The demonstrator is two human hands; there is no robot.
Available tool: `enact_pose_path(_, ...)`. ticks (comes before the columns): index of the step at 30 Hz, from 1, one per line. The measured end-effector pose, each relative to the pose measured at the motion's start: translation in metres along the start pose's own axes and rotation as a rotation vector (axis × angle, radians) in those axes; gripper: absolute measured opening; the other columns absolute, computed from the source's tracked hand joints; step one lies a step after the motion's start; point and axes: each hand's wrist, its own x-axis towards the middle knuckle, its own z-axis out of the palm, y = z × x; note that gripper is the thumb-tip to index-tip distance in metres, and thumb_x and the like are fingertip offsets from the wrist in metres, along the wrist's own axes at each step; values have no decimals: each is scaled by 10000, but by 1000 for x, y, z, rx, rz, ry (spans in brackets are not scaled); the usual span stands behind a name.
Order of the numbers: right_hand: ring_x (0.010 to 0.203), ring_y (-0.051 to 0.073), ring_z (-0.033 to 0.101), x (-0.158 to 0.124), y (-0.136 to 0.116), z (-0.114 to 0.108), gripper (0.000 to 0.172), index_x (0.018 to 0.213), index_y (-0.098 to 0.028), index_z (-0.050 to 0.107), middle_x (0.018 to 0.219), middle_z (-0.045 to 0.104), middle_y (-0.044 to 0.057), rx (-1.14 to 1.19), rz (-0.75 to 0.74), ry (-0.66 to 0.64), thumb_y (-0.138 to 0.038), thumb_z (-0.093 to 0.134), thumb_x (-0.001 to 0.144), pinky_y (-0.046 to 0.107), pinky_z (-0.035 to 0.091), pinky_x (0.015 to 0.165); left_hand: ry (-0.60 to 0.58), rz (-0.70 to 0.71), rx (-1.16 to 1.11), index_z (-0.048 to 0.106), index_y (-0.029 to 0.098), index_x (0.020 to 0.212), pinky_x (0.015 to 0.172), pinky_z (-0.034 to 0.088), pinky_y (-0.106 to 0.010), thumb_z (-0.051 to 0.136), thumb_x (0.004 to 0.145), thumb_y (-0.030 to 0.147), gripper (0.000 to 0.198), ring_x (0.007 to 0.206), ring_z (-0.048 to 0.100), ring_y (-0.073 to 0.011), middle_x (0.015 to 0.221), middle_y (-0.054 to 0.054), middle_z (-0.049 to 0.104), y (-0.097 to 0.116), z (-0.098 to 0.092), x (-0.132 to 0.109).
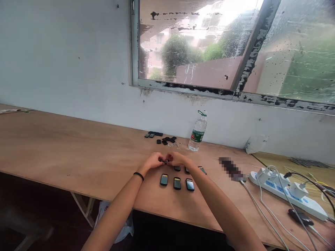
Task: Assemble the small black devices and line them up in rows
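At the middle of the table, my left hand (154,160) and my right hand (175,158) meet, fingers pinched around a small dark piece (165,161). Most of that piece is hidden by the fingers, so its exact kind does not show. Nearer to me lie small black devices with grey screens, among them a left one (164,180), a middle one (177,183) and a right one (190,184). Partly covered by my right hand and forearm is a further row, with one device (177,168) just below the hand. Beyond my hands sit black parts (170,139) and small pale bits (175,144).
A water bottle (197,134) stands near the wall. To the right are a blurred-out phone-like object (232,169) on a cable, a white power strip (290,195) with chargers, and a black mouse-shaped object (300,217). Several small devices (149,135) lie at the back.
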Motion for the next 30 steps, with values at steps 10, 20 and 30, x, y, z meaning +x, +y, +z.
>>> enact_pose_path(10,657,126,513,1,-9,-5,291,973,-185,592,852,642,1,-13,-52,-31,-132,689,704,224,296,522,-72,13,-21,804,165,810,617,420,-270,744,712,329,200,732,635,-196,804,-49,742,-2,0,0)
enact_pose_path(20,706,127,549,5,-1,0,166,921,-141,689,841,686,30,69,-46,149,-97,598,789,224,360,586,-90,-88,-79,834,197,842,646,449,-293,832,632,329,248,784,685,-230,859,-46,799,0,0,-1)
enact_pose_path(30,639,141,508,-9,-23,-8,312,1032,-197,747,807,701,30,-1,-4,45,-101,566,797,257,309,544,-134,-69,-66,835,183,875,630,446,-291,790,631,294,272,763,685,-229,830,-45,794,4,-4,-3)
